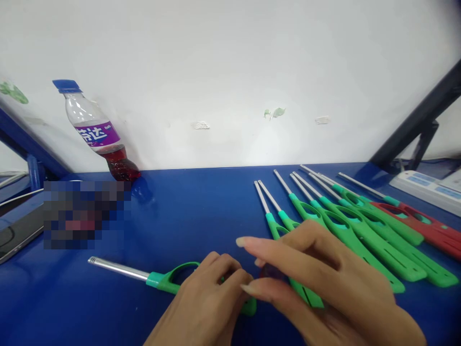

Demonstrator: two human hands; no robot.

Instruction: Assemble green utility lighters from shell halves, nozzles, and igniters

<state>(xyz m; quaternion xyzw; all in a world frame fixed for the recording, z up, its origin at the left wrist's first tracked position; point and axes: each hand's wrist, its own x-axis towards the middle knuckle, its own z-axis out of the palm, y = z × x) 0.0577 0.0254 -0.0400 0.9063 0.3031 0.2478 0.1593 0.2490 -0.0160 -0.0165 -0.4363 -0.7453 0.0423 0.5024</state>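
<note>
My left hand point(212, 298) is closed round the green body of a long-nosed lighter point(163, 281) lying low over the blue table, its metal tube pointing left. The lighter's far end shows past my fingers. Close on its right, my right hand point(324, 283) has its thumb and forefinger curved towards my left hand, tips apart. Between them shows a small dark reddish thing point(272, 272), mostly hidden by the fingers. Behind my right hand lie several green lighters point(363, 235) in a row, tubes pointing away, with red lighters point(428, 226) at the right end.
A bottle of dark red drink point(97, 129) with a blue cap leans against the white wall point(230, 72) at the back left. A dark flat device point(21, 230) lies at the left, beside a pixelated patch. A white power strip point(428, 190) is at the right edge of the blue table point(201, 206).
</note>
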